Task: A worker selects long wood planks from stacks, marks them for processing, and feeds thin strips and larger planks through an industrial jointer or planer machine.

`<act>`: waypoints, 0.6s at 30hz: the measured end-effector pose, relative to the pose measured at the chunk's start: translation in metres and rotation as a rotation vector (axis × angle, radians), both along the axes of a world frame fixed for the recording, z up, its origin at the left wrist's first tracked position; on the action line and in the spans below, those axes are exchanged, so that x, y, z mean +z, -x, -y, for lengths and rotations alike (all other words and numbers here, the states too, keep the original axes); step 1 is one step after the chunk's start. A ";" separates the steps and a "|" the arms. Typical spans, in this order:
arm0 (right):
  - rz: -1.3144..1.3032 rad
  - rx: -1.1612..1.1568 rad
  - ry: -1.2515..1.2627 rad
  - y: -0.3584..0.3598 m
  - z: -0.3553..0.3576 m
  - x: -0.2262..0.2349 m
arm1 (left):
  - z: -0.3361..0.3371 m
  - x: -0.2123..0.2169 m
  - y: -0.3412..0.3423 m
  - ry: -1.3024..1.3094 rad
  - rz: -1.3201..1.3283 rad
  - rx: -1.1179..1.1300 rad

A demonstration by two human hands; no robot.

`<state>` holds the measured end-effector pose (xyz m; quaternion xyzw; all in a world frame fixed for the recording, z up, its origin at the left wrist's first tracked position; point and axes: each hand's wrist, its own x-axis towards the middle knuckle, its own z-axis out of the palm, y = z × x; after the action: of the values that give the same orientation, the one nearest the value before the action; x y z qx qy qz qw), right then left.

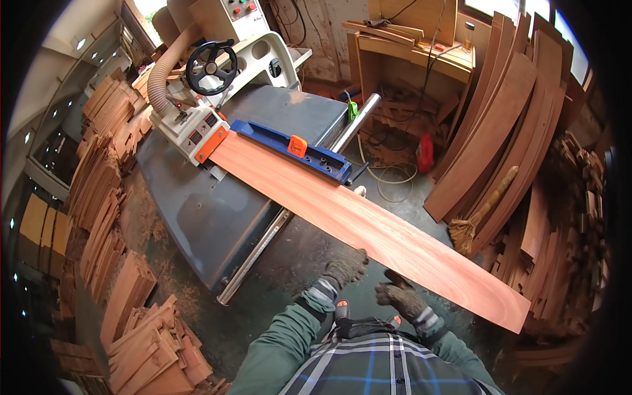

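A long reddish wooden board (368,227) lies slanted across the grey machine table (197,210), its far end against the blue fence (289,148). Its near end juts far past the table toward the lower right. My left hand (345,266), in a grey work glove, has curled fingers at the board's near edge and touches it. My right hand (400,297), also gloved, hovers just under that edge with its thumb raised and fingers loosely apart, holding nothing that I can see.
A black handwheel (210,66) and a ribbed dust hose (161,72) sit at the machine's far end. Stacks of cut wood strips (141,329) line the left. Curved boards (507,131) and a broom (484,210) lean at the right, and a red can (425,153) stands on the floor.
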<state>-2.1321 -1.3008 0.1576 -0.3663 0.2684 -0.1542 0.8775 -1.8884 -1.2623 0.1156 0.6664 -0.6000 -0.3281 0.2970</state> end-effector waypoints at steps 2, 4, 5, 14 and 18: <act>-0.090 -0.196 -0.231 0.052 -0.005 -0.017 | 0.014 0.050 -0.016 -0.646 -0.596 0.333; -0.240 -0.373 0.052 0.113 -0.014 -0.060 | -0.004 0.000 -0.054 -0.313 -0.286 0.223; 0.103 -0.503 -0.040 0.137 -0.011 -0.065 | -0.011 -0.020 -0.071 0.008 0.027 0.102; 0.114 -1.254 -0.356 0.230 -0.005 0.036 | 0.007 0.070 -0.108 -0.277 -0.942 1.008; -0.276 -0.953 0.194 0.230 0.021 -0.014 | -0.006 0.013 -0.134 0.052 -1.026 0.959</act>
<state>-2.3625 -1.3222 0.1432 -0.3000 0.5036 -0.5122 0.6277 -1.7541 -1.2563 0.1282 0.6112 -0.0320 -0.4194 0.6704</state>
